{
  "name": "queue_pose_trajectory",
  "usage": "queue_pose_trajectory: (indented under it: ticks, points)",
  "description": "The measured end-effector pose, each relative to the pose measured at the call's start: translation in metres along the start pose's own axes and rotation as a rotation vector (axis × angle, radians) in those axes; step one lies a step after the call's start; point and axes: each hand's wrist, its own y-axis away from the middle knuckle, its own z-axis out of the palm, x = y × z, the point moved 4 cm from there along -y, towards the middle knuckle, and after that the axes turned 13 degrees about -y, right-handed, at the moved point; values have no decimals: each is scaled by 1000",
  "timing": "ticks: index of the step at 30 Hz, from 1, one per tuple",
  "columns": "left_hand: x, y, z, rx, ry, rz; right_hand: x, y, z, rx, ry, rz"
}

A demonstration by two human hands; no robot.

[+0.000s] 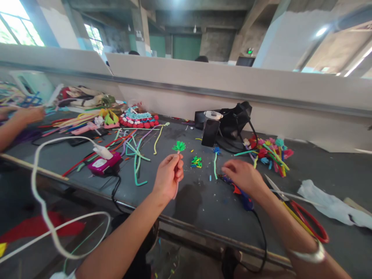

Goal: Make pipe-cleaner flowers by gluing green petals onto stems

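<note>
My left hand [168, 176] pinches the pale pink stem of a green pipe-cleaner flower [179, 146], held upright above the dark table. My right hand [244, 176] is over a blue and red hot glue gun [246, 202], with its fingers bent and loosely apart; no object shows in them. Between the hands lies a small pile of green, yellow and blue cut pieces [197, 162]. A blue flower with a light green stem [215, 164] lies just left of my right fingertips. A short blue piece [210, 178] is near it.
Red-handled scissors [309, 221] and white plastic [334, 201] lie at right. Finished flowers [273, 153], a black bag [235, 120] and a phone [210, 133] stand behind. A purple power adapter [104, 162], its cables and loose pipe cleaners lie left. Another person's hand [30, 115] works far left.
</note>
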Motion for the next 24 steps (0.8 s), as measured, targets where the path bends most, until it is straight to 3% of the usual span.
queue_pose_trajectory:
  ticks: [5, 10, 13, 17, 24]
  points:
    - [-8, -1, 6, -1, -13, -22, -26, -77, 45, -93, -25, -29]
    - [-17, -5, 10, 20, -20, -58, -30, -107, 85, -194, -23, 20]
    - [-22, -6, 14, 11, -27, -71, -29, -104, 87, -177, -44, 60]
    - [-27, -4, 21, -25, -36, -77, -29, -89, 72, -93, -163, 52]
    - [-36, -3, 32, -31, -73, -104, -28, -39, 58, 43, -621, 29]
